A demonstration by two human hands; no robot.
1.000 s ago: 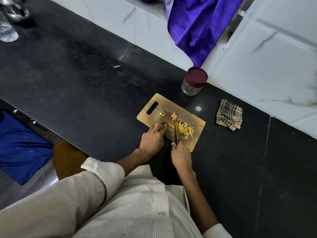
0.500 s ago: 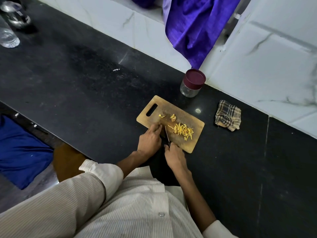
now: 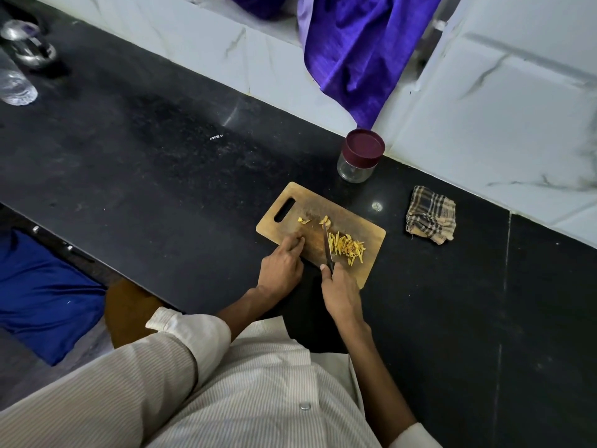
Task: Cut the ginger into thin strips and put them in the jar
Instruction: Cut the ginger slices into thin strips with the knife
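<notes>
Wooden cutting board (image 3: 361,228) at frame centre carries a heap of ginger strips (image 3: 347,247) right of the knife (image 3: 327,247), with uncut slices (image 3: 325,220) just above. The right hand (image 3: 339,291) grips the knife handle; the left hand (image 3: 282,263) rests curled-fingered on the board, whether pinching ginger cannot be told. Cutting seems nearly finished. Next, the remaining slices need slicing, and the jar (image 3: 360,156), above the board, is lidded and needs opening.

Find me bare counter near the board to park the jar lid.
Bare counter runs wide left of the cutting board, and between jar and checked cloth. Crowded: the board's near half, with both hands, knife and ginger strips.
</notes>
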